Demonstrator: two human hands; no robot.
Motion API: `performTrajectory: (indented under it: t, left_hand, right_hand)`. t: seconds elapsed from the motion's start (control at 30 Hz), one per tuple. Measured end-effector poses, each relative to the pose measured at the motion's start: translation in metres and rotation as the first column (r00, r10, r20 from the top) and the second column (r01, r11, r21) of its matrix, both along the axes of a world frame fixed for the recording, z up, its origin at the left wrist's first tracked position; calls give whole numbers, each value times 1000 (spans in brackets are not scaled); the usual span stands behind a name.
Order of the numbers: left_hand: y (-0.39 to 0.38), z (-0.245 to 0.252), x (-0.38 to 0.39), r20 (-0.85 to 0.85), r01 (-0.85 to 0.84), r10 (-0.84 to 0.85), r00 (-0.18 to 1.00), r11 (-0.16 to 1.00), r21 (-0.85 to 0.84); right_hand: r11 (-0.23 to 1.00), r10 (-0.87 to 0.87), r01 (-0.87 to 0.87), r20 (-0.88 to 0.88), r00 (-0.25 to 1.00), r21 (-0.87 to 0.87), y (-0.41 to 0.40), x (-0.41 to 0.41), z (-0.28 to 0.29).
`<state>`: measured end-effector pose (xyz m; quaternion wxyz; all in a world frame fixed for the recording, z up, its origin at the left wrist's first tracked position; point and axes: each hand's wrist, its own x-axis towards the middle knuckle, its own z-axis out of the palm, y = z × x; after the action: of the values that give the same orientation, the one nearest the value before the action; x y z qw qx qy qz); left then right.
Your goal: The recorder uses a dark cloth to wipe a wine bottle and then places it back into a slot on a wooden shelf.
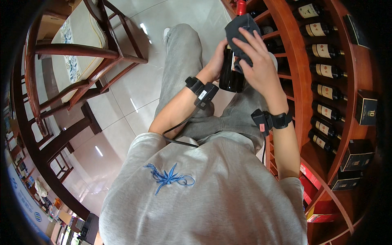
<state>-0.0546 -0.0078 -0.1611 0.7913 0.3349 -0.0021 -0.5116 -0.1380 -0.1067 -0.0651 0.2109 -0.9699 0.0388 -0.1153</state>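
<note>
A dark glass wine bottle [230, 72] with red foil on its neck is held up in front of my knees. My left hand [216, 58] grips the bottle's side, with its fingers hidden behind the glass. Pressed against the front and shoulder of the bottle is a dark grey cloth [240, 33], held under the spread fingers of my right hand [257, 59]. The cloth covers most of the label, and only a pale edge shows. Both wrists carry black strapped devices.
A wooden wine rack [301, 76] curves along my right, with several labelled bottles [326, 70] lying in it. Dark boxes [366, 107] stand on its outer shelf, red boxes [309, 183] lower down. To the left is a wooden armchair [76, 50] with a pale cushion on the tiled floor [122, 104].
</note>
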Motion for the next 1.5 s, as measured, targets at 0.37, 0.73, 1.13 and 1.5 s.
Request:
performTrajectory:
  t: [0.37, 0.73, 1.13, 1.5]
  left_hand:
    - [-3, -5, 8, -60, 6, -16, 998, 988, -152]
    - [-9, -25, 19, -55, 2, -10, 998, 990, -140]
    - [-7, -34, 16, 113, 6, 10, 994, 990, -140]
    - [-7, -14, -7, -250, 289, -405, 879, 872, -396]
  right_hand:
    - [971, 228, -205, -214, 950, 124, 19, -48, 23]
    - [896, 331, -208, -277, 902, 392, 15, -83, 58]
    - [-420, -574, 223, -448, 686, 880, -55, -115, 53]
    - [77, -694, 200, -91, 714, 977, -56, -34, 33]
